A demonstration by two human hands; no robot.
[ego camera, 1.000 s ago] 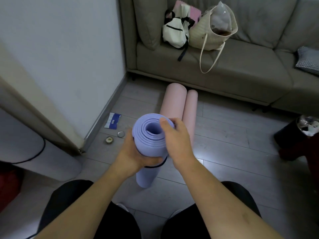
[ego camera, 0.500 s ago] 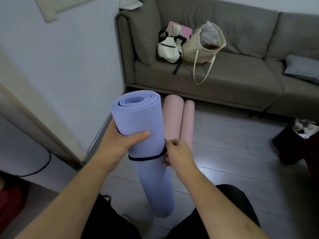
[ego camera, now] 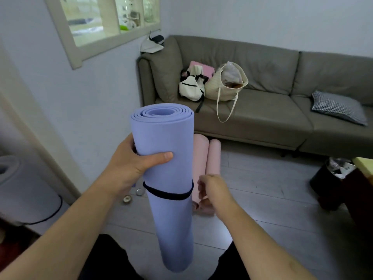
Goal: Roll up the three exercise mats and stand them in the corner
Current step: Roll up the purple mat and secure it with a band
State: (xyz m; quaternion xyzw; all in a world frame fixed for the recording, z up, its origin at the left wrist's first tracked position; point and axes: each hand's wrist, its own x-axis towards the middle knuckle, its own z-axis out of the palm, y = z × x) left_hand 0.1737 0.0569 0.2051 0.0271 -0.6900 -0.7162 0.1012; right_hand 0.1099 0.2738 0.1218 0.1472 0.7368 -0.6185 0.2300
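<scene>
Head view, left hand (ego camera: 131, 166) gripping upright purple mat (ego camera: 167, 178), right hand (ego camera: 214, 188) loosely curled beside it, holding nothing

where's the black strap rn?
Head view, centre: the black strap rings the purple mat just below the left hand, beside the right hand.

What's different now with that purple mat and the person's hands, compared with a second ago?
The purple mat has swung from end-on toward the camera to nearly upright. The left hand now grips its upper part, thumb across the front. The right hand has left the top end and sits beside the black strap. Both pink rolled mats still lie on the floor by the sofa.
</scene>
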